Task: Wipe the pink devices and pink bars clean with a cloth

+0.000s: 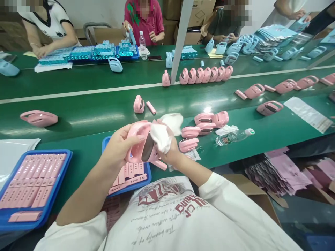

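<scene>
My left hand (119, 144) is closed around a pink handheld device (138, 139) with a handle, holding it up over the green table (78, 115). My right hand (171, 151) is closed on a white cloth (161, 136) pressed against the device's dark front panel (148, 148). A blue tray (146, 174) of pink bar-shaped parts lies just under my hands. Several more pink devices (204, 127) lie close to the right of my hands.
A second blue tray (59, 181) of pink bars sits at the left. Pink devices (205, 75) stand in a row on the belt. A clear bottle (232, 136) lies at right. Three people (145, 21) work across the table with blue units (104, 52). Pink bags (280, 170) are stacked low right.
</scene>
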`<state>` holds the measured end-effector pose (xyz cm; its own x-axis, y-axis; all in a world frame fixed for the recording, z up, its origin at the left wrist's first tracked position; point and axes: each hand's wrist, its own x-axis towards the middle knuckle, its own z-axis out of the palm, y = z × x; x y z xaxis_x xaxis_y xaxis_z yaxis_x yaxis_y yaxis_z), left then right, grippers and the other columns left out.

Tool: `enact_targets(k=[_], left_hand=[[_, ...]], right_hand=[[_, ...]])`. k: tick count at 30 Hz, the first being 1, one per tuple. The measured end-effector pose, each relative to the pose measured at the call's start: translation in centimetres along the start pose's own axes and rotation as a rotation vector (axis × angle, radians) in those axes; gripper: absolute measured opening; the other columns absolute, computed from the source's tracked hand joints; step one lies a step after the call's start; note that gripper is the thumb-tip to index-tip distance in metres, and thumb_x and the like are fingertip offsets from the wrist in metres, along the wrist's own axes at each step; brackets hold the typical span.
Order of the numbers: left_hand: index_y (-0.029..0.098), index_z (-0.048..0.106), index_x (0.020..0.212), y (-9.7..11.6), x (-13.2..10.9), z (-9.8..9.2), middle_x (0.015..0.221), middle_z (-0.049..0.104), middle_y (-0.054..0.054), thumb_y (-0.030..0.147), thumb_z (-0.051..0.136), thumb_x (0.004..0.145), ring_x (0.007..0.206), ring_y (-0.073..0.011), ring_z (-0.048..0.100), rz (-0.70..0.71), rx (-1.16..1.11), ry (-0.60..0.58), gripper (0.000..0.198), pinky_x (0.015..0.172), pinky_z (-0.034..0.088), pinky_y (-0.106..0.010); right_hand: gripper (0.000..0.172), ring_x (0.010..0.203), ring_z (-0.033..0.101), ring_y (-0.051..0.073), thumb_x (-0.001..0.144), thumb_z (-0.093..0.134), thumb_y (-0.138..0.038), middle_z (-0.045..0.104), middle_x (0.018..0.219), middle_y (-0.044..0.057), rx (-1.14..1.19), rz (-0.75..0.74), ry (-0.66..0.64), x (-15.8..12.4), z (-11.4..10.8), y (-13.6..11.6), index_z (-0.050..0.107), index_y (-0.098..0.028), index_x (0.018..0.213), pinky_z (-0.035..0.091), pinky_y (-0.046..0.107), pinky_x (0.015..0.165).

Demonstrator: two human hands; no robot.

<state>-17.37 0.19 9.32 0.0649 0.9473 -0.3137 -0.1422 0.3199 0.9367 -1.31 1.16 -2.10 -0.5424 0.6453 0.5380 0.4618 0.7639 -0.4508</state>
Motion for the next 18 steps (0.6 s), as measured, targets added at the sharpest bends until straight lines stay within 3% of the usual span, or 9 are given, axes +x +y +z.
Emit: enact_targets(k=[2, 4, 8, 10, 12, 14, 18], left_hand=[[0.016, 0.066, 0.113, -0.2, -0.4, 0.0, 0.098, 0.071, -0.007, 0.024, 0.077, 0.060, 0.083, -0.0184, 0.066, -0.031, 0.013, 0.003, 0.055, 0.067, 0.053, -0.023], [0.017, 0.066, 0.115, -0.4, -0.7, -0.2, 0.102, 0.071, -0.007, 0.024, 0.077, 0.060, 0.088, -0.0193, 0.066, -0.018, 0.025, 0.013, 0.056, 0.069, 0.053, -0.023], [0.016, 0.067, 0.110, -0.6, -1.2, -0.5, 0.104, 0.071, -0.009, 0.031, 0.076, 0.062, 0.087, -0.0219, 0.066, 0.001, 0.002, -0.029, 0.051, 0.067, 0.054, -0.026], [0.015, 0.067, 0.110, -0.5, -1.2, -0.5, 0.105, 0.070, -0.010, 0.034, 0.076, 0.063, 0.089, -0.0234, 0.066, -0.007, 0.016, -0.063, 0.051, 0.070, 0.054, -0.029], [0.016, 0.066, 0.111, -0.6, -1.1, -0.2, 0.109, 0.069, -0.010, 0.035, 0.076, 0.063, 0.094, -0.0259, 0.065, -0.011, 0.098, -0.110, 0.052, 0.076, 0.054, -0.032], [0.018, 0.067, 0.110, -1.0, -0.8, 0.4, 0.114, 0.067, -0.010, 0.037, 0.076, 0.063, 0.099, -0.0281, 0.064, -0.014, 0.222, -0.174, 0.052, 0.079, 0.053, -0.034], [0.019, 0.064, 0.113, -2.0, 0.2, 2.2, 0.116, 0.066, -0.010, 0.042, 0.072, 0.067, 0.105, -0.0299, 0.061, 0.029, 0.371, -0.213, 0.052, 0.090, 0.049, -0.040]], right_hand=[[0.045, 0.140, 0.034, 0.024, 0.091, 0.041, -0.045, 0.058, 0.132, 0.011, 0.104, -0.074, 0.026, -0.6, 0.0, -0.2, 0.059, -0.019, 0.123, 0.018, 0.043, 0.120], [0.045, 0.132, 0.046, 0.022, 0.089, 0.042, -0.053, 0.065, 0.123, 0.008, 0.253, -0.024, 0.056, -1.1, 0.0, -0.3, 0.063, -0.025, 0.116, 0.024, 0.041, 0.118], [0.055, 0.119, 0.057, 0.023, 0.092, 0.034, -0.057, 0.065, 0.120, 0.013, 0.645, 0.413, 0.251, -1.2, -0.1, -0.2, 0.060, -0.018, 0.120, 0.037, 0.042, 0.109], [0.061, 0.111, 0.062, 0.023, 0.085, 0.043, -0.065, 0.067, 0.117, 0.010, 1.062, 0.573, 0.210, -1.1, 0.0, -0.3, 0.058, -0.019, 0.122, 0.047, 0.039, 0.098], [0.071, 0.102, 0.066, 0.023, 0.070, 0.060, -0.070, 0.069, 0.113, 0.008, 1.466, 0.652, 0.069, -1.4, 0.4, -0.8, 0.058, -0.020, 0.121, 0.053, 0.036, 0.088], [0.074, 0.094, 0.068, 0.023, 0.058, 0.073, -0.066, 0.072, 0.107, 0.007, 1.703, 0.707, 0.008, -1.9, 0.8, -1.3, 0.061, -0.021, 0.116, 0.055, 0.035, 0.081], [0.067, 0.091, 0.069, 0.023, 0.048, 0.083, -0.059, 0.074, 0.097, 0.005, 1.897, 0.856, 0.177, -3.2, 1.1, -1.6, 0.068, -0.020, 0.100, 0.052, 0.036, 0.088]])
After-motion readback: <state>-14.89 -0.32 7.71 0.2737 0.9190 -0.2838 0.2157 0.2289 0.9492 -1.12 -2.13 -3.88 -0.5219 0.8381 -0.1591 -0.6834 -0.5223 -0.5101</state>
